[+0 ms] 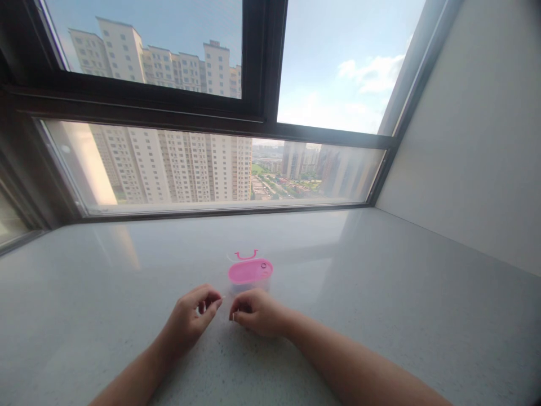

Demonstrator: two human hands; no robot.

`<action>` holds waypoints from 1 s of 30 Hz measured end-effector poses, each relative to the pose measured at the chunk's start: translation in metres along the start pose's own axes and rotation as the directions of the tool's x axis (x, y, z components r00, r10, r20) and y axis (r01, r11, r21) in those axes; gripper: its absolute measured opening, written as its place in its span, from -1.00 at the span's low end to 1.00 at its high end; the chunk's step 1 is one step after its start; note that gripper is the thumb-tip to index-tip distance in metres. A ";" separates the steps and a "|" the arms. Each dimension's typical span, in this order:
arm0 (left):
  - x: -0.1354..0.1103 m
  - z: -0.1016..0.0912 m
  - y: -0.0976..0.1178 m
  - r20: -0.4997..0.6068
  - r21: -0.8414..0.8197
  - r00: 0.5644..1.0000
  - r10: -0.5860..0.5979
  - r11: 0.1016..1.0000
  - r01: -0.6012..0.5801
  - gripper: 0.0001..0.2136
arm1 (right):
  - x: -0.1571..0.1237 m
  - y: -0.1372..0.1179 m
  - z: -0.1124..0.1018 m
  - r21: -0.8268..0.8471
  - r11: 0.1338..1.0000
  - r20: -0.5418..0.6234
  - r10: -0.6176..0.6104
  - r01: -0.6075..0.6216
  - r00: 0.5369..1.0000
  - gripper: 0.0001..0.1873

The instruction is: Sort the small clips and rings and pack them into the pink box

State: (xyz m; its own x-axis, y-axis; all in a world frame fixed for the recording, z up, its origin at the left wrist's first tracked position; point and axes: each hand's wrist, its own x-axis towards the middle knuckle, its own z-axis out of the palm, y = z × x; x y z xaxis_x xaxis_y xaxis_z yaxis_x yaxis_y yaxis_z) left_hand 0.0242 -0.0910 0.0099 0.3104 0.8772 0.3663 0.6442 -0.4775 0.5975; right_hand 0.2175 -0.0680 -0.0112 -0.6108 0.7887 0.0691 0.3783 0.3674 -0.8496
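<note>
My left hand (pixel 192 316) is raised just over the pale speckled sill, thumb and forefinger pinched together. A tiny whitish bit pokes out at its fingertips, too small to name. A short gap away, my right hand (pixel 261 311) rests near the surface with its fingers curled in a pinch. Something thin and white shows at those fingertips; its kind cannot be made out. Right behind my right hand stands a small oval container with a pink lid (pixel 249 272), its clear body partly hidden by the hand. The lid bears a small dark ring mark at its right end.
Beyond the container lies a loose-looking pink handle (pixel 246 256), with a thin pale curved strip beside it. The broad speckled sill (pixel 380 293) runs back to a dark-framed window (pixel 236 212). A white wall (pixel 473 141) bounds the right side.
</note>
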 end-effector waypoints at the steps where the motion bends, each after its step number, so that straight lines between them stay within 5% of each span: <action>1: 0.000 0.000 0.000 0.001 0.003 1.000 -0.002 1.000 0.002 -0.82 | 0.000 0.000 0.000 0.002 1.000 0.002 0.004 -0.004 1.000 -0.78; 30: -0.001 0.002 -0.004 -0.015 -0.022 0.999 -0.031 0.999 0.031 -0.85 | 0.001 0.004 0.000 -0.033 0.999 -0.021 -0.033 0.033 0.999 -0.86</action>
State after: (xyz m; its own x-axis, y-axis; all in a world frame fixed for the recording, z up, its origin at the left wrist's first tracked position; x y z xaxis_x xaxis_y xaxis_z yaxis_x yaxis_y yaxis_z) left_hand 0.0229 -0.0896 0.0055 0.2794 0.8908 0.3585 0.6382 -0.4512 0.6238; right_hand 0.2185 -0.0661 -0.0151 -0.6083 0.7863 0.1085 0.3810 0.4091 -0.8291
